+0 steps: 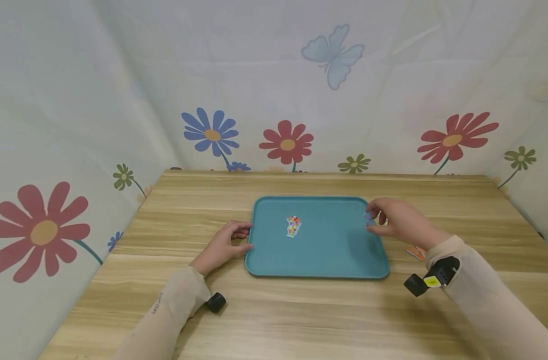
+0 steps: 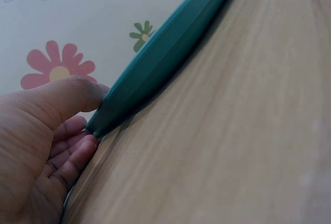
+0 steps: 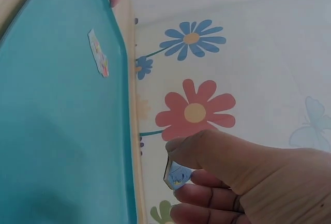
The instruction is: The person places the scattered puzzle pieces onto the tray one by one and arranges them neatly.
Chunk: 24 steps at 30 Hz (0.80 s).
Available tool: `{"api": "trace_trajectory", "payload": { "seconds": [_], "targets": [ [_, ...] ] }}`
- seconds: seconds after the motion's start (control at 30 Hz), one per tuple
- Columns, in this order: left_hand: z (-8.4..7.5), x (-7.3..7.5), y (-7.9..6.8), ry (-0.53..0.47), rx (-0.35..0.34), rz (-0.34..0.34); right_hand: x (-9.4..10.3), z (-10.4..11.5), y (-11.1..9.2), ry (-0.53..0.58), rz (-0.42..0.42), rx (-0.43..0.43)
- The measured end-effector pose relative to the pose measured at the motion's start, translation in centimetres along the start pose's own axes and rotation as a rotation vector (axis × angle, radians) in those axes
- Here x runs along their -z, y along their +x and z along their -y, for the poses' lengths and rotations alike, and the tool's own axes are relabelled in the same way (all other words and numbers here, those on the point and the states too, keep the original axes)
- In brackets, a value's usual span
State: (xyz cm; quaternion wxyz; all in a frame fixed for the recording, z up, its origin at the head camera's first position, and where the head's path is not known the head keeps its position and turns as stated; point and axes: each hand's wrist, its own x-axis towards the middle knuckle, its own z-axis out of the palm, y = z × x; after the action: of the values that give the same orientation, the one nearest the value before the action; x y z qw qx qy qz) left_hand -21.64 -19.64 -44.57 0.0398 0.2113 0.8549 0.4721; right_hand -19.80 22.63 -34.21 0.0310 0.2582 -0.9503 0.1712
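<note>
A teal tray [image 1: 319,257] lies on the wooden table. My left hand [image 1: 224,245] holds its left edge, thumb and fingertips against the rim; the left wrist view shows the thumb at the rim and the fingers just below. Over the tray's right edge, my right hand [image 1: 400,220] pinches a small blue printed cutout piece [image 1: 368,218] between thumb and fingers. The right wrist view shows this cutout piece [image 3: 179,175] edge-on, with a visible thickness. A multicoloured cutout piece with a white border [image 1: 294,226] lies flat on the tray, left of its middle.
An orange cutout piece [image 1: 416,253] lies on the table by my right wrist, partly hidden by the sleeve. Something small and pale shows behind the right fingers. A white cloth [image 1: 256,65] printed with flowers and a butterfly hangs behind the table [image 1: 301,315].
</note>
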Motion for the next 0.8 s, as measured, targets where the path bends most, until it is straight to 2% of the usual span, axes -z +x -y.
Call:
{"api": "trace_trajectory", "payload": {
  "seconds": [0.8],
  "targets": [
    [0.2,0.0,0.1,0.008,-0.005,0.0,-3.4,1.9,4.0,0.097,-0.006,0.033]
  ]
}}
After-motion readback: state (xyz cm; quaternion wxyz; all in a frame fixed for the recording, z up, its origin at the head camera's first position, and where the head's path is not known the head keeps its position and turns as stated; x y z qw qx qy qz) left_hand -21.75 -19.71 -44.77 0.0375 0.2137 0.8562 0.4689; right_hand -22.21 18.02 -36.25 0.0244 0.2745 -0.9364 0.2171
